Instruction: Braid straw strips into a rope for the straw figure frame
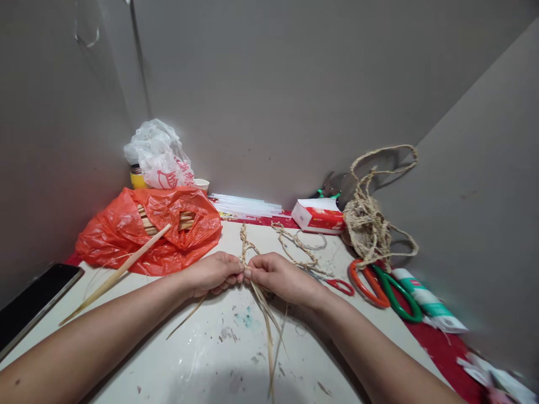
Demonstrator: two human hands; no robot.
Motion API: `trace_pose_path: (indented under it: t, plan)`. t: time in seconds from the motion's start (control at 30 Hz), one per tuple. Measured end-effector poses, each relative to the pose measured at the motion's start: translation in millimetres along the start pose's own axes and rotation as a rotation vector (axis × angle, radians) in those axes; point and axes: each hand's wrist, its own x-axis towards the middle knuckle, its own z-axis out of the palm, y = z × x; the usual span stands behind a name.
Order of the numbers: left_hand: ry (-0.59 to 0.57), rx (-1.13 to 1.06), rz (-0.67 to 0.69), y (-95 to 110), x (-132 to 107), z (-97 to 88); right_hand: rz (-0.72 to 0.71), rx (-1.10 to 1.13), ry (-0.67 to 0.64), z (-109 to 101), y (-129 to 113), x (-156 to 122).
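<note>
My left hand point(221, 271) and my right hand point(280, 275) meet over the middle of the white table board point(219, 348). Both pinch a thin braided straw cord point(244, 241) between thumb and fingers. Its finished braid runs up and away behind my hands. Loose straw strands point(267, 325) hang from the pinch toward me, and one strand point(189, 315) sticks out to the lower left. A further length of braided cord point(290, 247) lies looped just beyond my right hand. Red-handled scissors point(340, 287) lie partly hidden behind my right wrist.
At left are a red plastic bag point(113, 230) holding straw, a long straw piece point(122, 269) and a phone point(36, 303). Clear sticks point(246, 206), a red box point(322, 216) and a braided cord bundle point(366, 224) stand behind. Green-handled scissors point(398, 294) and a tube point(429, 300) lie right.
</note>
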Motion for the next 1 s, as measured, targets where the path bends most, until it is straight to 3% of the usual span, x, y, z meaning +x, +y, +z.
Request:
trace_pose_path:
  t: [0.27,0.47,0.53,0.7,0.83,1.0]
  plan:
    - [0.037,-0.002,0.032,-3.4,3.2,0.6,0.021,0.130,-0.097,-4.1,1.6,-0.4]
    - [0.025,-0.020,0.021,-4.2,2.0,0.8,-0.015,-0.015,0.008,2.8,-0.5,0.3]
    - [0.054,-0.004,0.021,-5.4,2.6,1.5,-0.021,-0.096,0.033,4.5,-2.3,-0.4]
    - [0.167,0.069,0.027,-9.6,5.9,5.9,0.011,-0.146,-0.072,-2.8,-6.8,-5.6]
    - [0.241,0.148,0.118,-14.6,7.7,9.0,0.054,-0.243,0.031,-10.1,-12.2,-9.7]
    - [0.282,0.128,0.161,-18.5,9.2,10.8,0.094,-0.183,-0.034,6.5,-19.6,-10.6]
